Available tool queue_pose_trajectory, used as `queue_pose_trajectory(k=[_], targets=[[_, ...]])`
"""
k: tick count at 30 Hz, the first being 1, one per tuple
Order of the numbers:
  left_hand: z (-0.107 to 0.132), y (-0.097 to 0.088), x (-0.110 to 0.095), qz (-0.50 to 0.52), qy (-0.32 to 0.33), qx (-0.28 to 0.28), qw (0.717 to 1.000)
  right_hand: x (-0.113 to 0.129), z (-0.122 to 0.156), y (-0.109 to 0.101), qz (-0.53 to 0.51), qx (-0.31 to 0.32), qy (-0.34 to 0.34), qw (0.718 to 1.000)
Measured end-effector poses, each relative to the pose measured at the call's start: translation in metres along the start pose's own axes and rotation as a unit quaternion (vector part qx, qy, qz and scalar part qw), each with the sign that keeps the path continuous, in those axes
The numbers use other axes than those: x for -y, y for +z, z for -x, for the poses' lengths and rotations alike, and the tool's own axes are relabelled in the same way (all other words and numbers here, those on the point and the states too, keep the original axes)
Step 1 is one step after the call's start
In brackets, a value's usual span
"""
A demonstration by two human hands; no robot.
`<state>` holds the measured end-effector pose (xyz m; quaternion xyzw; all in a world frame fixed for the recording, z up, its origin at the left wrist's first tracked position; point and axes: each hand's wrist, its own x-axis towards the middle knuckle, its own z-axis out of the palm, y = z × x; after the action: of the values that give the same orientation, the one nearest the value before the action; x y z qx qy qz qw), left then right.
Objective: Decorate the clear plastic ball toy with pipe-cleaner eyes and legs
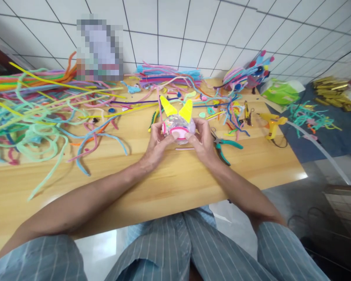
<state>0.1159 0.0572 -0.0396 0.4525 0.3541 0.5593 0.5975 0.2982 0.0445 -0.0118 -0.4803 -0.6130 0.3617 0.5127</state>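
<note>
Between both hands is a clear round ball (179,121) with two yellow pointed ears (186,111) on top and a pink oval piece (179,134) on its near side. My left hand (158,141) grips the ball's left side, its thumb pressing on the pink oval. On the right side my right hand (201,137) holds it the same way, thumb at the oval's other end. Teal-handled pliers (224,146) lie just right of my right hand. A short pink strip (185,148) rests on the table below the ball.
Tangled pipe cleaners (43,128) cover the table's left side. Bundled pipe cleaners (169,76) lie along the tiled wall. To the right are a yellow glue gun (272,124), a utility knife (246,112), a green bag (280,93) and teal scraps (308,117).
</note>
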Motion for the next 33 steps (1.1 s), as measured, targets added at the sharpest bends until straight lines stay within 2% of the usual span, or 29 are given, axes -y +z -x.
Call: queue_pose_trajectory(k=[9,16,28,33], targets=[[-0.002,-0.001,0.004,-0.035,0.001,-0.005,0.999,0.000,0.000,-0.001,0.026,0.009,0.004,1.000],[-0.001,0.002,0.001,-0.033,0.005,-0.003,0.999,-0.001,0.002,-0.001,0.018,-0.014,0.026,0.999],[-0.003,0.000,0.002,-0.021,-0.008,-0.007,1.000,-0.005,0.002,0.000,0.042,-0.017,0.007,0.999],[-0.005,-0.001,0.003,0.000,0.018,-0.002,1.000,-0.011,0.002,0.003,0.023,-0.022,-0.012,0.999]])
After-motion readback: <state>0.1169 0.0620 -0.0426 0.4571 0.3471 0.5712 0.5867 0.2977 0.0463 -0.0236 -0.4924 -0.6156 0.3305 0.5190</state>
